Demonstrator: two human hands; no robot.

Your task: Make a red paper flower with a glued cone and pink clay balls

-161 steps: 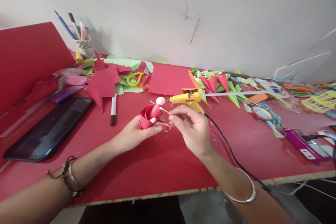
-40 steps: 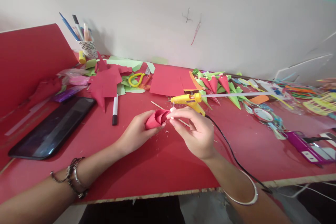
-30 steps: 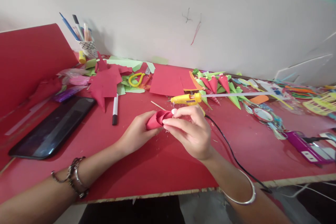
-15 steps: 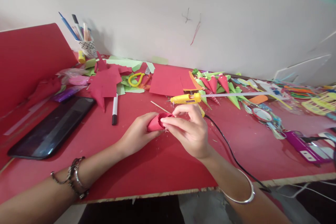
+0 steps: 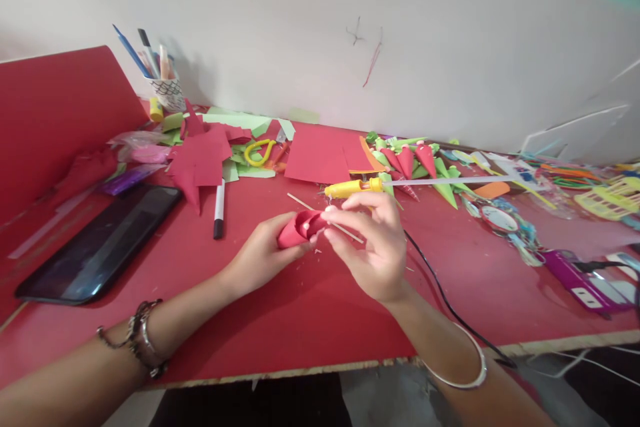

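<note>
A curled piece of red paper (image 5: 291, 232) forms a loose roll in front of me, its open end facing right. My left hand (image 5: 267, 243) is closed around the roll's left side. At the other end, my right hand (image 5: 373, 233) pinches the paper's free edge between thumb and fingers. Just behind the hands lies a yellow glue gun (image 5: 353, 188) with a long clear glue stick (image 5: 445, 181) in its back. A thin wooden stick (image 5: 349, 234) lies on the red tabletop (image 5: 280, 320), partly hidden by the paper.
A black phone (image 5: 100, 243) and a marker (image 5: 219, 209) lie to the left. Red paper sheets (image 5: 317, 155) and several small paper cones (image 5: 406, 160) sit along the back. The glue gun's black cord (image 5: 435, 277) runs to the front edge. A purple power strip (image 5: 575, 280) is at right.
My right hand has moved slightly right, drawing the paper's edge outward from the roll. More of the wooden stick now shows. My left hand stays nearly in place.
</note>
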